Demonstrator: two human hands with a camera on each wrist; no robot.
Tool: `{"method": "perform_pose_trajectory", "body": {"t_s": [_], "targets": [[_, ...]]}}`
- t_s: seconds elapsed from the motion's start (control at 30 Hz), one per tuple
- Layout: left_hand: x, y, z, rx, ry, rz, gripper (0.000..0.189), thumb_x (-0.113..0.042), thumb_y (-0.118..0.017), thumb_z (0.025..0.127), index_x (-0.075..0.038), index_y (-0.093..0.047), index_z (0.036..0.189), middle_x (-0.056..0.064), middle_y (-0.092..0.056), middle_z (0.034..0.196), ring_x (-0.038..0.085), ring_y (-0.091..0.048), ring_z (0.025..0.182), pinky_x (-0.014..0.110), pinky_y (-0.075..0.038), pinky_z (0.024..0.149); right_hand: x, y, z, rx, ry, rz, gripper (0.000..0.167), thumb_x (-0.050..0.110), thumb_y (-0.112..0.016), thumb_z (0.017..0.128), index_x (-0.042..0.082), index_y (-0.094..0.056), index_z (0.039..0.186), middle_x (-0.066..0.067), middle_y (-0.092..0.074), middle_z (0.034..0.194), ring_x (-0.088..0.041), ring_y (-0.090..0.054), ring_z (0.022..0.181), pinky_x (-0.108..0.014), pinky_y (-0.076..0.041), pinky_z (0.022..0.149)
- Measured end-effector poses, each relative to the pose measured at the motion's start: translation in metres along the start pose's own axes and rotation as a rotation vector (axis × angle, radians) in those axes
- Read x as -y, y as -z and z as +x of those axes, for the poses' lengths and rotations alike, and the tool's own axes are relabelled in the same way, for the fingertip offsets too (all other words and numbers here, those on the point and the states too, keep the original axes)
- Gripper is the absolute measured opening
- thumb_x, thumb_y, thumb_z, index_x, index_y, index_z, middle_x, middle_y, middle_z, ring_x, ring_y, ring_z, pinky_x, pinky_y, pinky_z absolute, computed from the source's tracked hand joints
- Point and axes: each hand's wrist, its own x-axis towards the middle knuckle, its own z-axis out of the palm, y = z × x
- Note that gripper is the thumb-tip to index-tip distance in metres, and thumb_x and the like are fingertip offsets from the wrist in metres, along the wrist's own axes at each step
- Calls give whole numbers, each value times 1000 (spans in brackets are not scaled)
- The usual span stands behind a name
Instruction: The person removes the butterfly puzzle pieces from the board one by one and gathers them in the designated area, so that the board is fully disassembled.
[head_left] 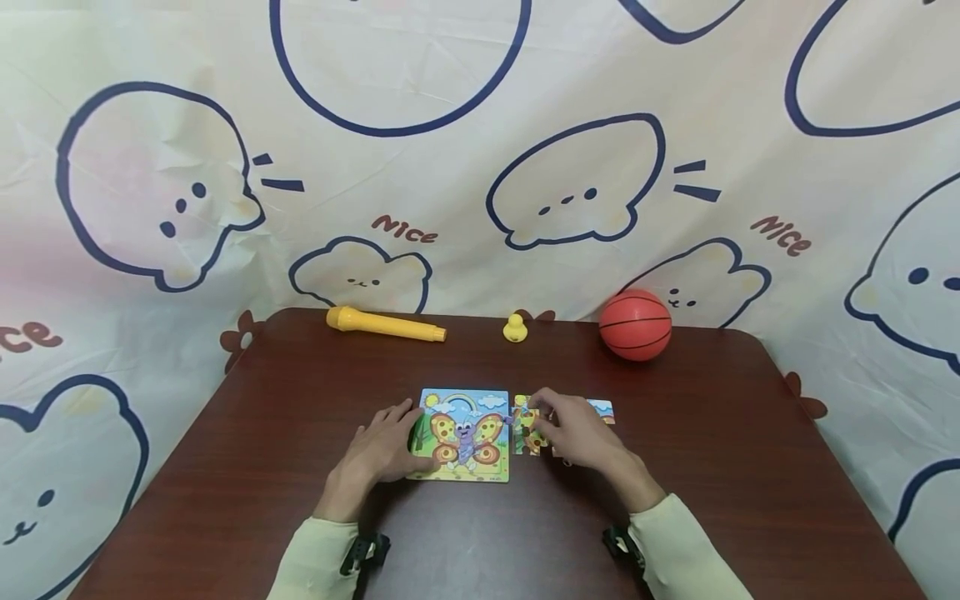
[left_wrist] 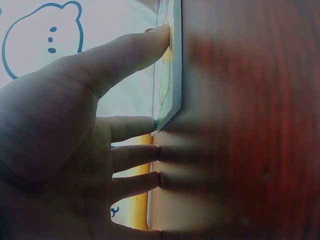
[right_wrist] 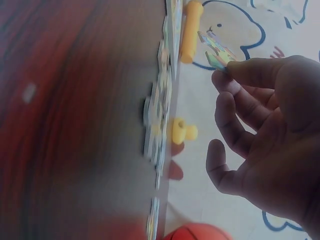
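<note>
A picture puzzle board [head_left: 467,402] with a butterfly design lies flat on the table. My left hand [head_left: 384,442] rests at its left edge, thumb laid over the lower left part. In the left wrist view the other fingers [left_wrist: 134,159] stretch out fairly straight, the index at the board's corner. To the right, my right hand [head_left: 581,429] hovers over loose puzzle pieces [head_left: 523,440]. Between its thumb and index finger it pinches a jigsaw piece [right_wrist: 220,52], raised above the pile in the right wrist view. The remaining right fingers are bent and hold nothing.
At the back of the brown table [head_left: 300,467] lie a yellow toy microphone [head_left: 386,325], a small yellow rubber duck [head_left: 515,328] and a red toy basketball [head_left: 635,325]. Another puzzle piece [head_left: 603,410] shows beyond the right hand. A printed cloth [head_left: 465,183] hangs behind the table.
</note>
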Motion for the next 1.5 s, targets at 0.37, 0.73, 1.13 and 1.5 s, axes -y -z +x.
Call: {"method": "perform_pose_trajectory", "body": {"t_s": [0.37,0.73,1.13,1.5], "targets": [[-1,0,-2,-8,-9,-4,90,-49,-78,74,-12,-42,147,14,-31,157,40,-28,142,71,-23,108,-26,18,-18,-55,-83,-75,21,16,-66,91,19,-63,112,6,-56,73,-10,-50,63,-26,-42,56],[-1,0,-2,-3,-13,-7,89,-49,-76,76,-12,-40,148,14,-30,158,40,-28,143,71,-23,108,-53,38,-35,-38,-149,-82,22,13,-63,93,16,-63,114,4,-60,80,-12,-50,67,-27,-41,59],[1,-1,0,-4,-18,-7,90,-51,-76,75,-12,-40,148,15,-30,158,40,-28,143,72,-22,108,-73,48,-49,9,-257,-68,22,12,-60,94,14,-63,116,0,-54,76,-15,-47,62,-28,-38,54],[2,-2,-1,-17,-5,-22,88,-52,-75,76,-16,-39,148,15,-31,157,41,-28,142,73,-23,107,-79,43,-51,36,-284,-100,20,13,-63,92,15,-64,112,0,-52,73,-15,-47,62,-29,-37,56]]}}
